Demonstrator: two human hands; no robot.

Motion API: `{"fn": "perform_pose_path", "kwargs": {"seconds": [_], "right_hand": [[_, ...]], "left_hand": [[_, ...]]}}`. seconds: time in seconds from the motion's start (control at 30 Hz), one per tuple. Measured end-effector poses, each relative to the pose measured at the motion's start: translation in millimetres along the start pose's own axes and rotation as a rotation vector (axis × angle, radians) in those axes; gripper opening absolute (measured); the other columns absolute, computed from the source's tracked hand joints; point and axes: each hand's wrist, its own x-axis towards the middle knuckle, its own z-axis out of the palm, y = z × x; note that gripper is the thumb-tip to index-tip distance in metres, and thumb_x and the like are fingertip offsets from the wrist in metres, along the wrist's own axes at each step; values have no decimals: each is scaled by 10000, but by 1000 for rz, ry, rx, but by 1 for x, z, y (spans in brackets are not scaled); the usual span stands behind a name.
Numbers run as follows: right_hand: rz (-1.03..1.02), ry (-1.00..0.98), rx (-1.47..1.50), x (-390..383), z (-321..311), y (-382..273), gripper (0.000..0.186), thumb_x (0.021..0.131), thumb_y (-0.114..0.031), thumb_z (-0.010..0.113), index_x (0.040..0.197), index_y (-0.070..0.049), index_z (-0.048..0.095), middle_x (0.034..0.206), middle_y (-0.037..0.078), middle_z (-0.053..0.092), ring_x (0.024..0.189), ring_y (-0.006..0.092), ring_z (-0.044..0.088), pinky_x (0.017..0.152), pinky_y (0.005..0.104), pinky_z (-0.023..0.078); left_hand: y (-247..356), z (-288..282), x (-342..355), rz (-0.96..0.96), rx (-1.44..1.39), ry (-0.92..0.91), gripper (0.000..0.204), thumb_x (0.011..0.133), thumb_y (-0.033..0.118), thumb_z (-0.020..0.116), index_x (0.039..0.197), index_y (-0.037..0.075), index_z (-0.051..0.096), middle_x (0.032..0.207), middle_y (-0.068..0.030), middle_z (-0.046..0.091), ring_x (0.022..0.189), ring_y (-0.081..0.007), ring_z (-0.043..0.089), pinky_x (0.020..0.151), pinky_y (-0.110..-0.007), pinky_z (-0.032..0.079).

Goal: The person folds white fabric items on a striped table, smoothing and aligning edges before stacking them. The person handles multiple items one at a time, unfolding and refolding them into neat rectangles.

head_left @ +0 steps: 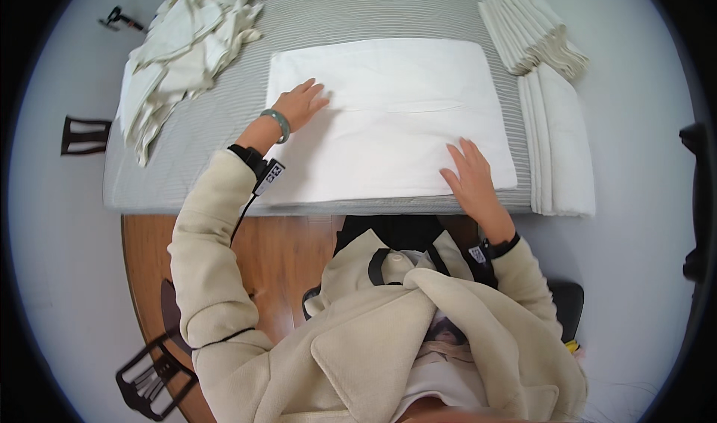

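Note:
A white rectangular cloth (396,116) lies spread almost flat on the striped table cover (358,12), with a faint crease across its middle. My left hand (301,103) rests on its left side, fingers apart, a green bangle around the wrist. Over the lower right part of the same cloth is my right hand (470,176), with fingers stretched out and holding nothing. Each wrist wears a black strap with a small tag.
A loose heap of off-white cloths (187,42) lies at the far left. Along the right edge are a stack of folded cloths (526,27) and a thicker folded white cloth (556,143). A dark wooden chair (157,374) stands on the floor at lower left.

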Motion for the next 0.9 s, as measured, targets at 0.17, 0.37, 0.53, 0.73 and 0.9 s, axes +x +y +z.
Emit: {"fn": "perform_pose_path", "kwargs": {"seconds": [0.17, 0.37, 0.53, 0.73, 0.9], "right_hand": [[-182, -33, -91, 78, -1, 12, 542, 941, -393, 582, 1375, -74, 519, 1464, 241, 411, 1382, 407, 343, 1109, 541, 291], [-1, -257, -255, 167, 15, 75, 604, 976, -505, 463, 1459, -145, 427, 1524, 210, 349, 1427, 378, 287, 1126, 536, 270], [172, -271, -252, 204, 17, 130, 625, 983, -526, 431, 1487, -162, 380, 1557, 193, 301, 1455, 355, 244, 1142, 533, 243], [244, -193, -294, 212, 11, 158, 626, 980, -528, 438, 1475, -147, 406, 1535, 202, 336, 1440, 355, 273, 1135, 520, 263], [46, 17, -348, 182, 6, 112, 626, 966, -501, 505, 1426, -79, 464, 1469, 225, 415, 1375, 367, 361, 1110, 496, 307]], "left_hand": [[11, 29, 42, 66, 73, -92, 624, 1018, 522, 336, 1518, 151, 323, 1614, -127, 229, 1488, -302, 214, 1166, -515, 220], [-11, 31, 86, -23, 199, -85, 610, 1011, 492, 312, 1552, 216, 265, 1642, -103, 155, 1511, -282, 147, 1195, -488, 158], [-62, 27, 110, -140, 293, -16, 615, 1018, 520, 294, 1567, 252, 223, 1651, -89, 111, 1516, -281, 112, 1195, -501, 151], [-92, 23, 132, -216, 350, 141, 623, 1009, 538, 341, 1550, 238, 266, 1624, -124, 191, 1489, -306, 191, 1157, -540, 215], [-32, 31, 101, -33, 340, 272, 638, 1001, 494, 411, 1532, 162, 291, 1596, -168, 240, 1469, -341, 232, 1145, -544, 248]]}}
